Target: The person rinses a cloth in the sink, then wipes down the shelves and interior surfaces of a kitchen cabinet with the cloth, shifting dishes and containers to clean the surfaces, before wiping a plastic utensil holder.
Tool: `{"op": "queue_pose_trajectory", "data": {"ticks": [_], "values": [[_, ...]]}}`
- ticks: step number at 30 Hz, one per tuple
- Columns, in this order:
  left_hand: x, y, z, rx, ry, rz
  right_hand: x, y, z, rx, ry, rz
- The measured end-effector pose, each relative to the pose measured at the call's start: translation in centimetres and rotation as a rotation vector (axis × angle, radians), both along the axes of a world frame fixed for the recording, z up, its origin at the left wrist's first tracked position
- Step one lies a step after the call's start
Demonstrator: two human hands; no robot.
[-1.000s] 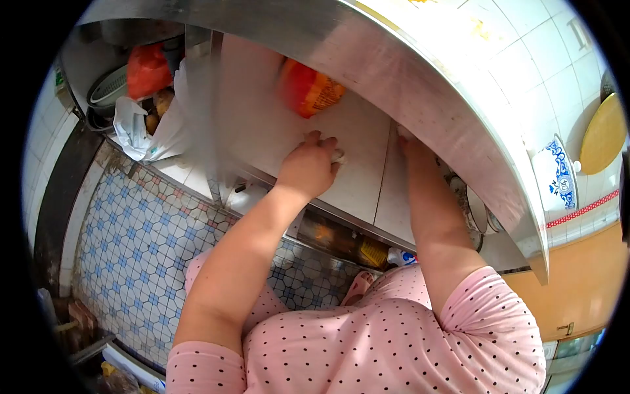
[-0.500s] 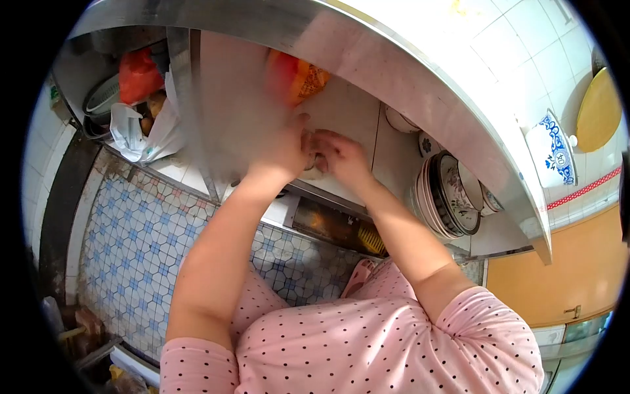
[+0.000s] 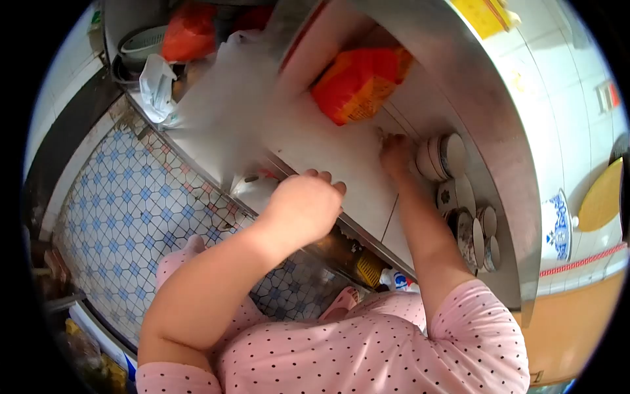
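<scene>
My left hand (image 3: 305,207) is curled closed above the front edge of the tiled shelf (image 3: 315,144); whatever its fingers hold, if anything, is hidden. Deeper in the shelf, my right hand (image 3: 396,156) is bent with its fingers together, close to the tiles. A small pale bit shows at its fingertips, too small to name. Just beyond that hand lies a red and orange plastic bag (image 3: 361,82). Stacked bowls (image 3: 441,157) stand right beside it, on the right.
More bowls (image 3: 469,236) line the shelf's right side. Overhead curves a metal counter edge (image 3: 485,85). On the left are a white plastic bag (image 3: 157,88), a red bag (image 3: 190,33) and a blurred grey patch. A yellow basket (image 3: 369,270) sits below the shelf.
My hands were together over the shelf and are now apart. The right has reached deeper in, the left has drawn back to the front edge. The view has shifted, showing more of the red bag.
</scene>
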State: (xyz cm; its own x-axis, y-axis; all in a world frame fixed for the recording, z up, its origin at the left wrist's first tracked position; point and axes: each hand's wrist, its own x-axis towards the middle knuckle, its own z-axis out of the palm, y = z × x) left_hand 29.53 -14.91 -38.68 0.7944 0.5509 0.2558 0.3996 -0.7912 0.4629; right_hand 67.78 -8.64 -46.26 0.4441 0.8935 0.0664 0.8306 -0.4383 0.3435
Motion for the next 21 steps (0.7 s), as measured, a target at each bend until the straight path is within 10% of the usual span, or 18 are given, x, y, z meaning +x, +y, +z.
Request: {"op": "queue_pose_trajectory", "data": {"ticks": [3,6,10,13,15,21], "values": [[-1.2,-0.3,0.7,-0.015,0.018,-0.019,0.9,3.2,1.4,0.192,-0.181,0.104],[-2.7,-0.4,0.6,-0.038,0.022,-0.012,3.4,5.8,2.2,0.611,0.27,0.085],[-3.5,-0.4,0.4,-0.043,0.066,-0.019,0.4,6.3,4.6,-0.077,0.132,-0.167],[-3.6,-0.5,0.4,-0.062,0.088,-0.04,1.4,5.3,1.0,0.243,0.073,-0.005],[-3.6,-0.8,0.1,-0.068,0.074,-0.036,-0.7,5.2,2.8,0.368,0.506,-0.137],[-3.5,-0.9,0.1,-0.059,0.115,-0.051,-6.3,5.5,4.3,0.194,0.584,0.005]]}}
